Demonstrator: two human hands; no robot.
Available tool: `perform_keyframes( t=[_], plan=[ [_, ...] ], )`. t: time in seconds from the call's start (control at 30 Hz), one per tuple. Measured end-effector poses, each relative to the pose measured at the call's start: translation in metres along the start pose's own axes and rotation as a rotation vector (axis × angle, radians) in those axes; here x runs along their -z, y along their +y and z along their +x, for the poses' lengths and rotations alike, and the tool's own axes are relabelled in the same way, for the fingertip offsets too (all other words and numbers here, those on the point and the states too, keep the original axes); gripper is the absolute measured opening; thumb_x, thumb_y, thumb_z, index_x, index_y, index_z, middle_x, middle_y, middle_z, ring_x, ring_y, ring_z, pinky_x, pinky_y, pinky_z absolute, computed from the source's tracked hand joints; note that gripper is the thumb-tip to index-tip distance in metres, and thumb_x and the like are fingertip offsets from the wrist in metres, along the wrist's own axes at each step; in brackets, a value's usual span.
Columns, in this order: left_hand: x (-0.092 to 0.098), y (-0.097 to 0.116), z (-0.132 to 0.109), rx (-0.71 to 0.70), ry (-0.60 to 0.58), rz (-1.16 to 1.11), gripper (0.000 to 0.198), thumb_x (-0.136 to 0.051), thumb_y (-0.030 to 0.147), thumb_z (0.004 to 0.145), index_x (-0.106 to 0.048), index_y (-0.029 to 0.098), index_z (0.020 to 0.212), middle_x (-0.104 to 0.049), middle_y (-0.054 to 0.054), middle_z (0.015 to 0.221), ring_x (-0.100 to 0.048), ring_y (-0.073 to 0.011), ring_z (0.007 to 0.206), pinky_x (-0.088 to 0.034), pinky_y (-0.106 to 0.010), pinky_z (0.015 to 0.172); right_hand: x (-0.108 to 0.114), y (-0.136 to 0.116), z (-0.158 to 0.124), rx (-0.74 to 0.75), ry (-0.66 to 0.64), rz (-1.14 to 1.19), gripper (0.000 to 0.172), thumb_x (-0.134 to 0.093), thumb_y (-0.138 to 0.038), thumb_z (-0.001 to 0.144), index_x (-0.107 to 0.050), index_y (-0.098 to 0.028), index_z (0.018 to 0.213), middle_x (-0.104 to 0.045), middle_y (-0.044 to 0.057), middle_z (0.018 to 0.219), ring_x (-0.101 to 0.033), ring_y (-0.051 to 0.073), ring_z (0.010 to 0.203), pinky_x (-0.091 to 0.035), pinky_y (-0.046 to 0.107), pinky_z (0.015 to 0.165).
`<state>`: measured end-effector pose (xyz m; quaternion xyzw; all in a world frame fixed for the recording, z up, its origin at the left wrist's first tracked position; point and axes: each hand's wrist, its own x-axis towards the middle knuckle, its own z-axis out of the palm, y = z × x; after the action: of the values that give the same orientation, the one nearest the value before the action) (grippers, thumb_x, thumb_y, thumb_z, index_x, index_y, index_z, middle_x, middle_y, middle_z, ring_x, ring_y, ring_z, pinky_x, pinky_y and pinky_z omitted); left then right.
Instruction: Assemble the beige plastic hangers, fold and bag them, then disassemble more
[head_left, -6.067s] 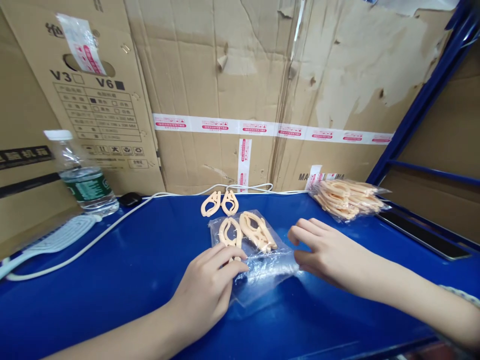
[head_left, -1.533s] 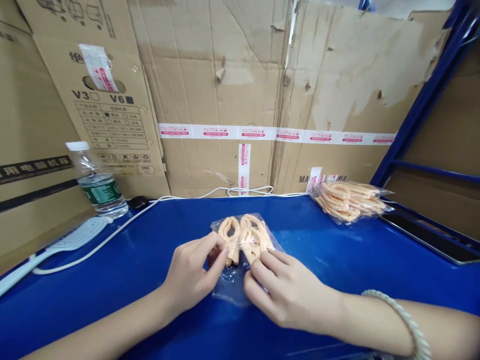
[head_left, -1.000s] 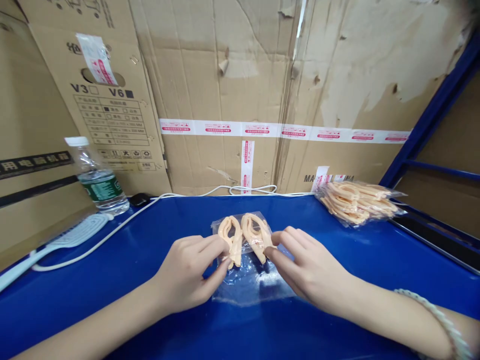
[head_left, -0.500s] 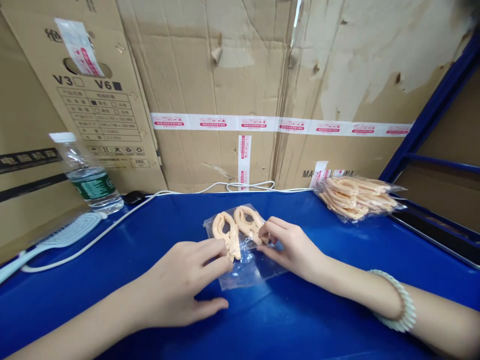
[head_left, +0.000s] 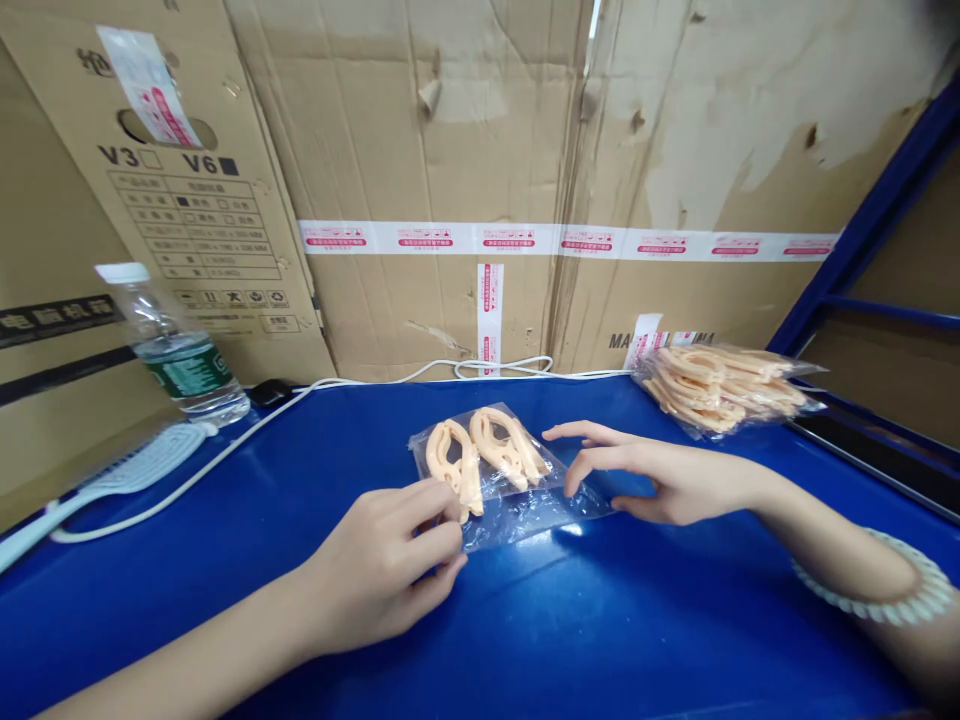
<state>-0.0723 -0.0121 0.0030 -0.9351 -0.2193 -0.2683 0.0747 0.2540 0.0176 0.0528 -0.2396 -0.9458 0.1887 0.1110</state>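
Observation:
A clear plastic bag [head_left: 525,505] lies on the blue table [head_left: 300,480] with peach plastic clips [head_left: 480,460] inside it. My left hand [head_left: 382,570] rests at the bag's near left corner, fingers curled and pinching its edge beside the left clip. My right hand [head_left: 652,475] hovers just right of the bag, fingers spread and holding nothing, fingertips close to the bag's right side. A pale bead bracelet [head_left: 885,590] circles my right wrist.
A pile of bagged peach clips [head_left: 720,385] sits at the back right. A water bottle [head_left: 176,350], a white comb-like tool [head_left: 112,480] and a white cable [head_left: 375,385] lie at the left and back. Cardboard boxes [head_left: 480,180] wall the rear; a blue rack frame [head_left: 862,250] stands right.
Two loose clips seen beyond the bag at first are gone from the table. My right hand has let go of the bag and pulled away to the right with its fingers opened.

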Motion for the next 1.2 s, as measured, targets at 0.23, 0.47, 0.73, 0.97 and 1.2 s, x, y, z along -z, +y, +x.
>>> perform_keyframes(
  t=[0.23, 0.47, 0.73, 0.97, 1.2],
  plan=[
    [0.007, -0.005, 0.002, 0.001, 0.008, -0.07, 0.018, -0.045, 0.008, 0.084, -0.051, 0.02, 0.072, -0.052, -0.002, 0.074, -0.043, -0.0141, 0.059, -0.034, -0.028, 0.053, -0.002, 0.007, 0.002, -0.016, 0.035, 0.034, 0.03, -0.071, -0.014, 0.078, -0.065, -0.023, 0.107, -0.046, 0.011, 0.143, -0.034, 0.026, 0.141, -0.039, 0.047, 0.109],
    [0.004, -0.01, -0.002, 0.133, 0.138, -0.297, 0.022, -0.047, 0.006, 0.086, -0.043, 0.02, 0.069, -0.05, -0.001, 0.072, -0.046, -0.0136, 0.064, -0.037, -0.027, 0.057, -0.022, 0.009, 0.013, -0.066, 0.286, 0.297, 0.016, -0.066, -0.028, 0.088, -0.061, -0.017, 0.078, -0.063, 0.01, 0.111, -0.061, 0.019, 0.103, -0.046, 0.039, 0.095],
    [0.005, -0.011, 0.001, 0.671, 0.275, -0.653, 0.015, -0.055, 0.021, 0.083, -0.045, 0.021, 0.071, -0.056, 0.004, 0.064, -0.053, -0.0111, 0.055, -0.045, -0.022, 0.051, -0.048, 0.002, 0.026, -0.29, 0.468, 0.805, 0.03, -0.062, -0.045, 0.089, -0.047, -0.019, 0.082, -0.065, 0.001, 0.073, -0.058, 0.012, 0.064, -0.046, 0.027, 0.062],
    [-0.006, -0.011, 0.001, 0.807, 0.084, -0.67, 0.013, -0.048, 0.026, 0.086, -0.038, 0.023, 0.077, -0.057, 0.006, 0.056, -0.055, -0.013, 0.048, -0.043, -0.023, 0.047, -0.067, 0.012, 0.034, -0.337, 0.585, 0.824, 0.033, -0.063, -0.043, 0.088, -0.037, -0.023, 0.091, -0.051, -0.01, 0.058, -0.043, 0.008, 0.048, -0.035, 0.02, 0.048],
    [0.001, -0.003, 0.001, 0.744, -0.102, -0.295, 0.014, -0.036, 0.027, 0.09, -0.035, 0.024, 0.076, -0.051, 0.005, 0.061, -0.051, -0.0156, 0.053, -0.036, -0.027, 0.054, -0.068, 0.016, 0.035, -0.316, 0.632, 0.619, 0.021, -0.059, -0.036, 0.091, -0.048, -0.02, 0.083, -0.049, -0.007, 0.062, -0.046, 0.009, 0.053, -0.037, 0.022, 0.053]
  ],
)
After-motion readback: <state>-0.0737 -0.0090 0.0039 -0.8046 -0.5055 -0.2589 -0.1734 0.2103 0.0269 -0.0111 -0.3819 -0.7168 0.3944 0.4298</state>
